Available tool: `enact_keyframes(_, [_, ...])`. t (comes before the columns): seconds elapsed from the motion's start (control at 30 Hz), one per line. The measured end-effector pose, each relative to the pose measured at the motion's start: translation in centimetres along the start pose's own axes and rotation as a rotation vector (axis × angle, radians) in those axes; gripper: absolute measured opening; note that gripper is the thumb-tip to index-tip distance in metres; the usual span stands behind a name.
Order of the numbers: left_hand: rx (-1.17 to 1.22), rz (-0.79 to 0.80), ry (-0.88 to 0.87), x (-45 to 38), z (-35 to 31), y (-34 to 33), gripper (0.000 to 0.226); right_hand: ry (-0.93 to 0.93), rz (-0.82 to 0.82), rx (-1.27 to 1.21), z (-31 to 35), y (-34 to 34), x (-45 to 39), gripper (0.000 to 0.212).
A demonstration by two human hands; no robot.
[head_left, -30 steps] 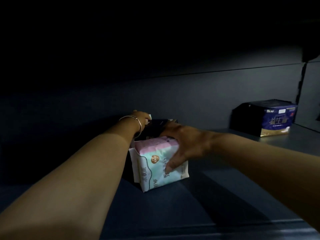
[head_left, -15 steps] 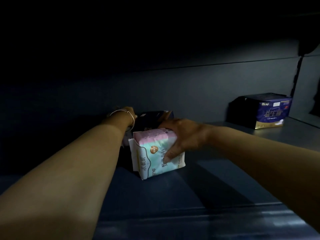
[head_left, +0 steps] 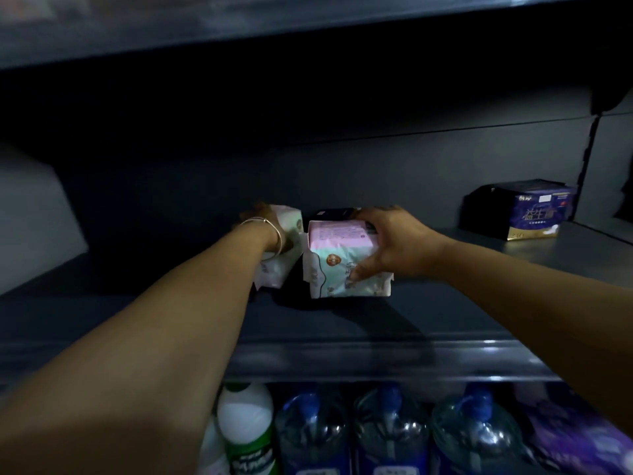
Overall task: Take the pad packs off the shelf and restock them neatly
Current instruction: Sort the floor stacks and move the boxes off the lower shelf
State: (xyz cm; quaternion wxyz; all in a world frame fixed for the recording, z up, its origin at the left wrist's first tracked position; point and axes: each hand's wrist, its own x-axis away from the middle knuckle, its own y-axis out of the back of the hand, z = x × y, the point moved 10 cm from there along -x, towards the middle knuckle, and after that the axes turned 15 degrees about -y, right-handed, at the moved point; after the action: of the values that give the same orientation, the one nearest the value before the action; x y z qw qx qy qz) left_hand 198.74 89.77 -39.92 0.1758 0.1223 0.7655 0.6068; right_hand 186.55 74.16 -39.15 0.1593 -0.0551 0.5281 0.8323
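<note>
Two pad packs mid-shelf, one gripped in each of the hands: left hand, right hand. Risk: soft wrappers slipping, nudging dark pack behind.

A second ago our left hand reached behind the pink-and-mint pack, its grip hidden. Now it sits left of centre, fingers curled round a second pale pack drawn clear to the left of the first, a dark gap between them. Our right hand has slid from the first pack's front face to its right side, thumb on the front. Our view has dropped: bottles and the shelf's front edge now fill the lower frame.
</note>
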Motion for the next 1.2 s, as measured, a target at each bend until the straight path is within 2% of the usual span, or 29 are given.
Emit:
enact_keyframes(0.07, [0.016,-0.018,-0.082,2.8,-0.9,1.7,0.062,-0.006,0.002,0.000,0.8,0.5,1.8,0.079])
enact_keyframes(0.1, [0.026,-0.026,-0.080,4.3,-0.7,2.6,0.056,-0.004,-0.003,-0.001,1.3,0.8,2.8,0.076])
enact_keyframes(0.23, [0.117,0.016,-0.070,10.2,1.3,4.5,0.056,-0.010,-0.013,-0.031,3.6,2.0,7.8,0.069])
enact_keyframes(0.4, [0.175,0.155,-0.100,18.6,3.7,3.6,0.044,-0.053,0.114,-0.076,6.2,-0.4,15.4,0.068])
enact_keyframes(0.63, [0.173,0.355,-0.109,29.2,8.1,-2.3,0.052,-0.138,0.298,0.029,7.7,-9.0,24.0,0.063])
enact_keyframes(0.83, [0.141,0.550,-0.087,34.4,11.0,-11.7,0.061,-0.166,0.452,0.125,5.9,-17.4,29.1,0.058])
enact_keyframes(0.93, [0.128,0.686,-0.088,36.6,11.2,-17.2,0.072,-0.200,0.539,0.173,4.0,-21.5,31.6,0.061])
enact_keyframes(1.1, [-0.067,0.891,-0.215,39.3,10.9,-26.3,0.089,-0.213,0.679,0.283,1.3,-27.5,36.1,0.067])
enact_keyframes(1.2, [-0.157,0.911,-0.289,40.1,11.1,-31.1,0.099,-0.221,0.713,0.353,-0.4,-30.2,37.7,0.068])
